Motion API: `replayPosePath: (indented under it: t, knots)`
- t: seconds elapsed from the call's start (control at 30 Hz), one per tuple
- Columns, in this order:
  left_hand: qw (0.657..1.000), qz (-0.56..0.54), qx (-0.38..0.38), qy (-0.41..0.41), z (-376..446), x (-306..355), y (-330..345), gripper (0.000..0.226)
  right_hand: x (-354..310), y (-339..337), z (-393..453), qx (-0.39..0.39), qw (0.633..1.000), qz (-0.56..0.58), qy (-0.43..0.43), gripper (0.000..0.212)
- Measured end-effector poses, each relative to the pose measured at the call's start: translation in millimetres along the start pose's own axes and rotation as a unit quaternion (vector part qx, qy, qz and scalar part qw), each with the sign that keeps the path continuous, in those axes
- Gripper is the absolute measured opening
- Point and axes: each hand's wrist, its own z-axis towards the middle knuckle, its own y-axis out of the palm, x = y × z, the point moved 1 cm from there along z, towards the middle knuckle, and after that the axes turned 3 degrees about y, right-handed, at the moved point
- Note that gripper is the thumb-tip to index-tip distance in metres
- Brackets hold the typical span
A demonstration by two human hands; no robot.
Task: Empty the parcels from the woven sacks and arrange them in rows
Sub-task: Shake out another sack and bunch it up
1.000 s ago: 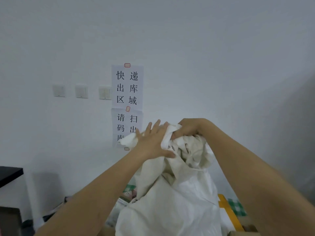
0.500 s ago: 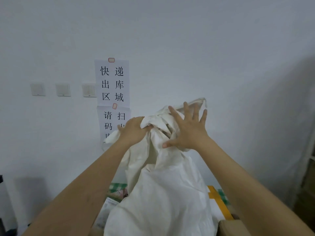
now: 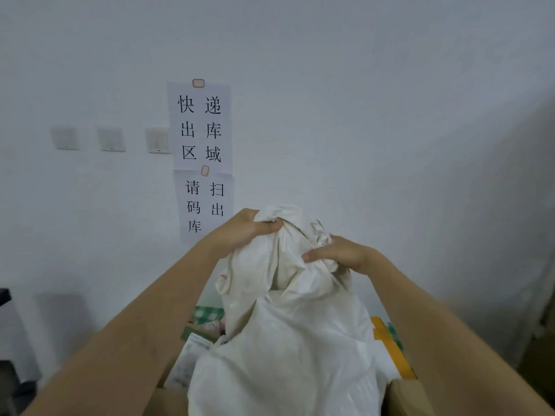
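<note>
A white woven sack [image 3: 288, 340] hangs upended in front of me, held up by its bunched top end. My left hand [image 3: 243, 228] grips the crumpled fabric at the very top. A little lower and to the right, my right hand [image 3: 339, 253] grips another fold of the sack. Below the sack lie parcels: a white one with a printed label [image 3: 187, 360] at the lower left, a green-checked one [image 3: 207, 315] behind it, and an orange-edged one [image 3: 390, 346] at the right. The sack hides whatever lies under it.
A white wall [image 3: 360, 115] stands close ahead, with two paper signs [image 3: 199, 127] and three switches [image 3: 111, 139] on it. Brown cardboard [image 3: 408, 397] shows at the lower right. A dark piece of furniture [image 3: 4, 295] juts in at the left edge.
My right hand, spread flat on the sack half a second ago, has closed on a fold lower down. My left hand has shifted its hold to the sack's topmost bunch.
</note>
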Motion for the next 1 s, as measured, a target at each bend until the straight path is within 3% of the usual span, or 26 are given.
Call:
replayPosePath:
  t: [0.07,0.1,0.13,0.2,0.27,0.33,0.43,0.5,0.67,0.77,0.83,0.93,1.0]
  knots:
    - [1.000,-0.010,-0.001,-0.017,1.2,-9.0,-1.8,0.007,2.9,9.1,1.4,-0.030,1.000,0.006,0.007,0.065]
    - [1.000,-0.012,0.001,-0.025,1.4,-13.5,-2.5,0.008,3.4,10.4,1.7,-0.038,0.999,-0.010,0.011,0.060]
    - [0.999,-0.018,0.002,-0.030,1.9,-18.0,-3.0,0.008,2.5,10.2,1.8,-0.047,0.998,-0.047,0.013,0.066]
    - [0.999,-0.028,-0.002,-0.038,3.2,-26.2,-1.9,0.009,-1.6,8.8,2.9,-0.064,0.984,-0.161,0.037,0.106]
    - [0.999,-0.034,-0.006,-0.037,5.1,-30.1,1.6,0.010,-5.7,6.4,3.1,-0.032,0.947,-0.302,0.103,0.137]
    - [0.998,-0.044,-0.005,-0.032,7.2,-31.6,4.8,0.010,-7.4,4.8,3.2,0.009,0.916,-0.376,0.139,0.146]
    - [0.998,-0.051,-0.007,-0.031,8.1,-32.5,5.5,0.014,-3.5,10.7,7.0,-0.010,0.922,-0.369,0.115,0.158]
    - [0.998,-0.048,-0.010,-0.036,8.4,-36.2,5.7,0.014,3.2,16.5,8.1,-0.013,0.934,-0.338,0.112,0.146]
    - [0.997,-0.047,-0.010,-0.060,7.1,-48.1,7.4,0.020,24.5,30.5,14.9,0.001,0.986,-0.162,0.050,0.076]
    - [0.993,0.115,0.037,-0.007,5.7,-46.0,11.1,0.028,32.4,38.1,15.1,0.024,0.993,-0.112,0.026,0.050]
    - [0.962,0.242,0.118,0.047,-2.5,-44.6,14.0,0.050,37.9,42.9,14.9,0.058,0.993,-0.100,0.004,0.032]
    - [0.912,0.353,0.162,0.132,-20.9,-54.6,17.1,0.081,44.9,45.8,16.5,0.110,0.989,-0.095,-0.001,0.037]
    - [0.898,0.415,0.113,0.094,-29.0,-67.7,21.7,0.108,47.4,44.4,16.7,0.124,0.987,-0.099,-0.002,0.046]
